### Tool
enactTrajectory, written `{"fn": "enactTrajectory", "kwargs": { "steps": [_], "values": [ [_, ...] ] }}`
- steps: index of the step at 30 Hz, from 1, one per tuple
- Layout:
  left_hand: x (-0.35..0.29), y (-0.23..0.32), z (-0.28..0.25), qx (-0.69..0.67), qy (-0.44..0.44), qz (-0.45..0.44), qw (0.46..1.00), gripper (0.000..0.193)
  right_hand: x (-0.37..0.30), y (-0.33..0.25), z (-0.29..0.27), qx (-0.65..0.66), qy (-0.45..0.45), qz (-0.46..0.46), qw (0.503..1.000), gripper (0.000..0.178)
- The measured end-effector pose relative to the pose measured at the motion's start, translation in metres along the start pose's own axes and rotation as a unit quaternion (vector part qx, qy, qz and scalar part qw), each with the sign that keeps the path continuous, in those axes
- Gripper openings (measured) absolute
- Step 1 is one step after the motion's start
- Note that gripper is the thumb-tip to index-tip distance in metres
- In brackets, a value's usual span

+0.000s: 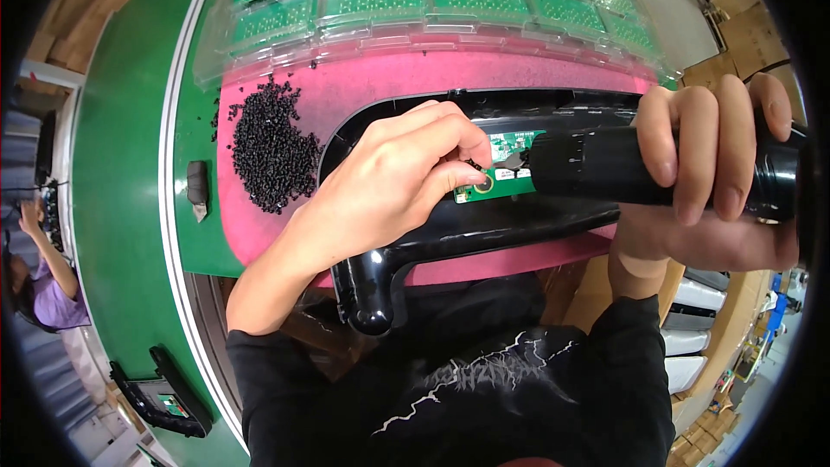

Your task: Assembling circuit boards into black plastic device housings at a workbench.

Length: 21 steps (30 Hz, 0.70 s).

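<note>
A black plastic housing (458, 238) lies across the pink mat in front of me, with a green circuit board (497, 190) set inside it. Over the board's left end is my left hand (402, 160), thumb and index finger pinched on tiny black screws (472, 163). My right hand (705, 151) wraps round a thick black electric screwdriver (592, 163), whose front end points toward the board. The bit and its contact with the board cannot be made out. A heap of small black screws (272, 147) sits on the mat left of the housing.
Clear plastic trays (372, 4) of green boards stand behind the pink mat (363, 73). A small dark block (198, 183) lies on the green table (130, 164). Another housing (164, 398) is at lower left. Someone in a purple top (65, 298) works at far left.
</note>
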State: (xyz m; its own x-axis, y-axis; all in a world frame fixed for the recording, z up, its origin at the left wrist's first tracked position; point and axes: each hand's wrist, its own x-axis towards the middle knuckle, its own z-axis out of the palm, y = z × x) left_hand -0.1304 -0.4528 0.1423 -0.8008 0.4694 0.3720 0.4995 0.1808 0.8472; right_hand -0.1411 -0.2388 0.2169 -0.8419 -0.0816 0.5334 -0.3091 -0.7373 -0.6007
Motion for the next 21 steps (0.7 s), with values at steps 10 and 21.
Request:
{"fn": "enactTrajectory", "kwargs": {
  "steps": [10,21],
  "values": [
    [-0.002,-0.008,0.001,-0.029,0.012,0.006,0.999,0.014,0.005,0.027,-0.003,-0.014,-0.123,-0.080,0.989,0.059],
    [0.002,-0.002,0.005,0.013,0.005,0.026,1.000,0.018,0.010,0.001,-0.024,-0.072,-0.281,-0.047,0.956,0.065]
  ]
}}
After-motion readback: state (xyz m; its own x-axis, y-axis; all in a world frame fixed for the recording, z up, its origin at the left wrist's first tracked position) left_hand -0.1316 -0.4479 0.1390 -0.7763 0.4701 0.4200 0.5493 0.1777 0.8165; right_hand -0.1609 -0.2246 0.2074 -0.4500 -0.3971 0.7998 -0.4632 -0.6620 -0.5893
